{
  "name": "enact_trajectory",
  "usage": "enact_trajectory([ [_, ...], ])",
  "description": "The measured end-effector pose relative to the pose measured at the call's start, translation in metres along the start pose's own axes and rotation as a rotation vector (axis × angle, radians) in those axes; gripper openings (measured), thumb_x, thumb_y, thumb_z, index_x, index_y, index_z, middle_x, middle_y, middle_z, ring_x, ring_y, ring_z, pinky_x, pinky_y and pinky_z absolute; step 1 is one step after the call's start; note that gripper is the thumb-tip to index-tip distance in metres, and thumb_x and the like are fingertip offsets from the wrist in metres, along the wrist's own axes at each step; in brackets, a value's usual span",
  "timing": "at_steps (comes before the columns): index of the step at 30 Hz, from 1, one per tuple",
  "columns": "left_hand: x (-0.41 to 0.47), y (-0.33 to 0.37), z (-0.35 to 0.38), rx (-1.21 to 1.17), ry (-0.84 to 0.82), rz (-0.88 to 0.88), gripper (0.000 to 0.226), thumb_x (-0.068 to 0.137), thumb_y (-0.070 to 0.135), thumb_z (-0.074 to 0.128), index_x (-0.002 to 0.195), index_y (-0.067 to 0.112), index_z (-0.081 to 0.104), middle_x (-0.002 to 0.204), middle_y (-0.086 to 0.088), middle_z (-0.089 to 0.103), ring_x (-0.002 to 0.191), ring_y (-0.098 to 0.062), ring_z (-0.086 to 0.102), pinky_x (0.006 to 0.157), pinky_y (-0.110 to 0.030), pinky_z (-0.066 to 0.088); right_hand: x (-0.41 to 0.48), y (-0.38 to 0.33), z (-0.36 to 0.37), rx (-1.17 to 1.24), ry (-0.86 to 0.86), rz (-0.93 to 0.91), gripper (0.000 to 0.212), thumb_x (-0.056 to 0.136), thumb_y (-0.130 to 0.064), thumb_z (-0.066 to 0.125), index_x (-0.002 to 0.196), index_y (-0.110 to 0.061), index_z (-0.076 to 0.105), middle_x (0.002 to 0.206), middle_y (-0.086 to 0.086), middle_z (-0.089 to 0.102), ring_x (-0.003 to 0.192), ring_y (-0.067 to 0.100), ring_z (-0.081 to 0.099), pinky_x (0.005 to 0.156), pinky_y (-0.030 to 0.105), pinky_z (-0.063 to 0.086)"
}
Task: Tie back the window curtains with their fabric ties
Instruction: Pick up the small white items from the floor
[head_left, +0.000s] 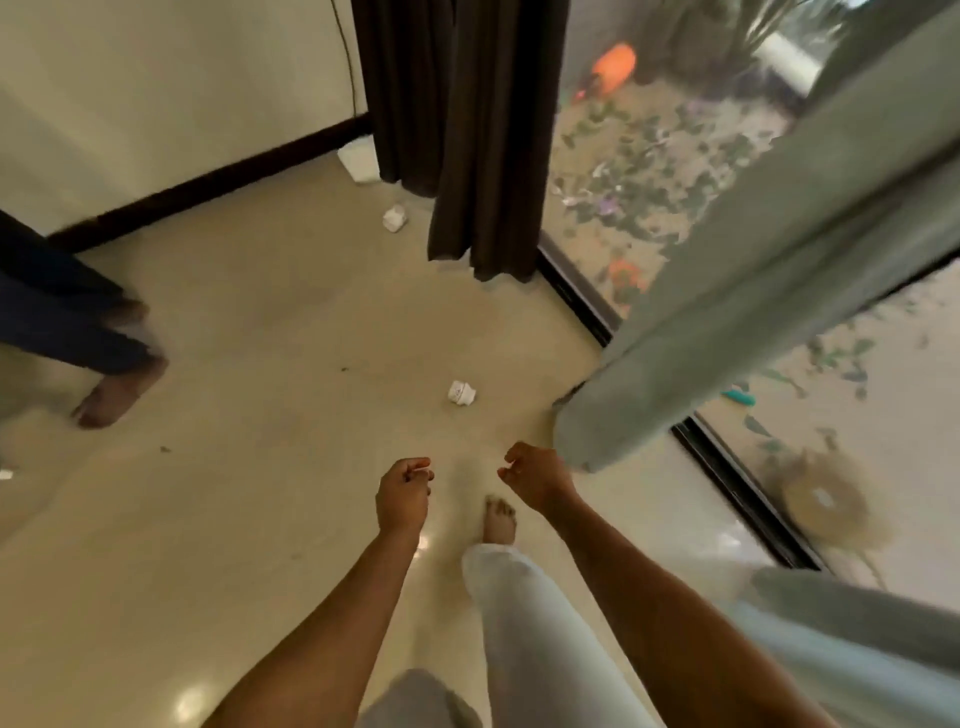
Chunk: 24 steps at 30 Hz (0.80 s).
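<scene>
Right now my left hand (402, 496) and right hand (535, 475) hang loosely curled and, as far as the blur lets me judge, empty. The grey-green curtain (727, 322) hangs just beside my right hand, the dark curtain (483, 130) farther off. I'd gather the near folds snugly first; no tie shows.

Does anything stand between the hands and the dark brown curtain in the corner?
Nothing upright. Between the left hand, right hand and the dark curtain lies bare floor with one crushed white cup.
</scene>
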<state>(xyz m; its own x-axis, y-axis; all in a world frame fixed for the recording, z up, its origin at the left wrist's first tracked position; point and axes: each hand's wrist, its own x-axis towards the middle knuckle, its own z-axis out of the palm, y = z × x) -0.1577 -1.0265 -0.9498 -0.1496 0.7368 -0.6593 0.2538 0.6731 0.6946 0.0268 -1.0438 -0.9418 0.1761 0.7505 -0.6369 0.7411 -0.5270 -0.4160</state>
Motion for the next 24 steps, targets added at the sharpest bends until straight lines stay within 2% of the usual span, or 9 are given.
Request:
enact_trajectory([
  [3,0.105,0.0,0.025,-0.016,0.018,-0.112,0.03,0.086,0.0,0.051,0.082,0.026,0.066,0.091,-0.008,0.07,0.086,-0.027,0.065,0.073,-0.035,0.053,0.122,0.0,0.01,-0.172,-0.159,0.012,0.038,0.088,-0.033,0.057,0.123,-0.019,0.055,0.123,0.003,0.061,0.113,0.022,0.055,0.088,0.027,0.044],
  [6,0.211,-0.01,0.05,-0.005,0.03,-0.177,0.028,0.081,0.005,0.056,0.076,0.031,0.066,0.088,-0.007,0.07,0.085,-0.029,0.064,0.075,-0.036,0.05,0.242,0.004,0.034,-0.215,-0.152,0.051,0.044,0.088,-0.028,0.057,0.13,-0.02,0.047,0.126,0.005,0.054,0.117,0.024,0.051,0.089,0.031,0.044],
  [9,0.323,-0.036,0.071,0.065,0.009,-0.155,0.02,0.07,0.022,0.059,0.073,0.039,0.069,0.085,0.001,0.073,0.087,-0.03,0.068,0.083,-0.04,0.054,0.357,0.014,0.074,-0.19,-0.094,0.064,0.054,0.086,-0.021,0.061,0.135,-0.018,0.04,0.13,0.007,0.048,0.119,0.026,0.047,0.089,0.035,0.045],
  [11,0.387,-0.047,0.082,0.087,-0.01,-0.181,0.018,0.073,0.022,0.061,0.083,0.035,0.07,0.089,0.002,0.073,0.086,-0.03,0.067,0.079,-0.041,0.053,0.422,0.026,0.111,-0.206,-0.088,0.018,0.06,0.083,-0.015,0.062,0.137,-0.017,0.037,0.133,0.008,0.045,0.119,0.028,0.045,0.088,0.037,0.046],
  [14,0.465,-0.062,0.089,0.047,-0.034,-0.213,0.019,0.084,0.014,0.06,0.097,0.024,0.068,0.087,-0.004,0.068,0.075,-0.022,0.059,0.063,-0.029,0.043,0.499,0.041,0.162,-0.254,-0.132,-0.023,0.079,0.078,-0.019,0.07,0.144,-0.02,0.027,0.145,0.004,0.035,0.126,0.028,0.039,0.092,0.039,0.046],
  [16,0.506,-0.076,0.087,0.037,-0.071,-0.231,0.018,0.087,0.013,0.057,0.098,0.024,0.066,0.09,-0.005,0.067,0.077,-0.019,0.057,0.063,-0.028,0.041,0.532,0.047,0.189,-0.266,-0.173,-0.029,0.088,0.076,-0.026,0.074,0.147,-0.023,0.022,0.147,0.003,0.032,0.128,0.028,0.038,0.095,0.042,0.046],
  [19,0.534,-0.087,0.078,-0.02,-0.091,-0.333,0.019,0.09,0.009,0.055,0.102,0.019,0.066,0.097,-0.008,0.066,0.077,-0.019,0.057,0.066,-0.029,0.04,0.557,0.042,0.203,-0.282,-0.187,-0.053,0.081,0.074,-0.028,0.075,0.142,-0.024,0.03,0.137,0.003,0.044,0.119,0.025,0.047,0.09,0.039,0.05],
  [21,0.533,-0.075,0.071,-0.077,-0.107,-0.381,0.021,0.091,0.01,0.056,0.109,0.016,0.064,0.099,-0.006,0.066,0.082,-0.019,0.058,0.074,-0.032,0.041,0.558,0.019,0.192,-0.107,-0.169,0.007,0.081,0.068,-0.033,0.08,0.135,-0.023,0.036,0.127,0.0,0.054,0.111,0.023,0.054,0.085,0.033,0.05],
  [24,0.511,-0.025,0.058,-0.225,-0.125,-0.409,0.024,0.093,0.014,0.056,0.115,0.022,0.061,0.115,-0.004,0.063,0.105,-0.02,0.057,0.086,-0.036,0.041,0.54,-0.047,0.142,0.278,-0.102,0.061,0.079,0.06,-0.037,0.086,0.122,-0.021,0.041,0.1,-0.01,0.063,0.091,0.014,0.062,0.073,0.022,0.047],
])
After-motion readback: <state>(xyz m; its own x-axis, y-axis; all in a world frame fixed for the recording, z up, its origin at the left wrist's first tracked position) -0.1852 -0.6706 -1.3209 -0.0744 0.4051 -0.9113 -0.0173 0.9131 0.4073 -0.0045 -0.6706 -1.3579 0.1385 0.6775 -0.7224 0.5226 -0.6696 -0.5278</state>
